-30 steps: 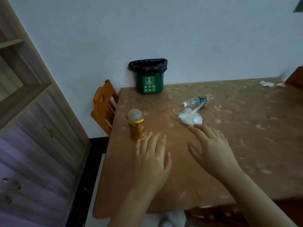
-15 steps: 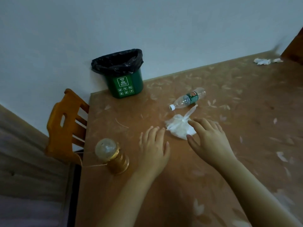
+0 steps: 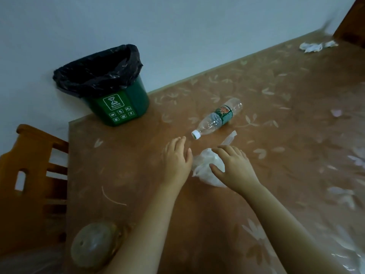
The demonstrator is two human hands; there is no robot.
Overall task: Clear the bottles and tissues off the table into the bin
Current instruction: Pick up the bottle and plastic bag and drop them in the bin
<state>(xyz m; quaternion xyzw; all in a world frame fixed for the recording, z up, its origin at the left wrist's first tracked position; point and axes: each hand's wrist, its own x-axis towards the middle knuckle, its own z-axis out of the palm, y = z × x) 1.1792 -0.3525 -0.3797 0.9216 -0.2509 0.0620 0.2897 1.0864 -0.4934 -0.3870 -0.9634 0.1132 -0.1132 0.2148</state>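
Frame centre: right hand (image 3: 234, 167) spread loose over white tissue wad (image 3: 207, 167), not yet clamped. Left hand (image 3: 177, 157) open beside. Next: pinch, carry upper left to bin (image 3: 118, 107).

Two bare arms come into view from the bottom edge, nothing worn on either one: no sleeve shows anywhere along the forearms. The left hand (image 3: 178, 158) is bare too, with no ring, watch or band at the wrist, and its nails look short and unpainted. The right hand (image 3: 234, 167) matches it, plain from wrist to fingertips, nails short, no glove, no jewellery. No more of the person shows in this view.
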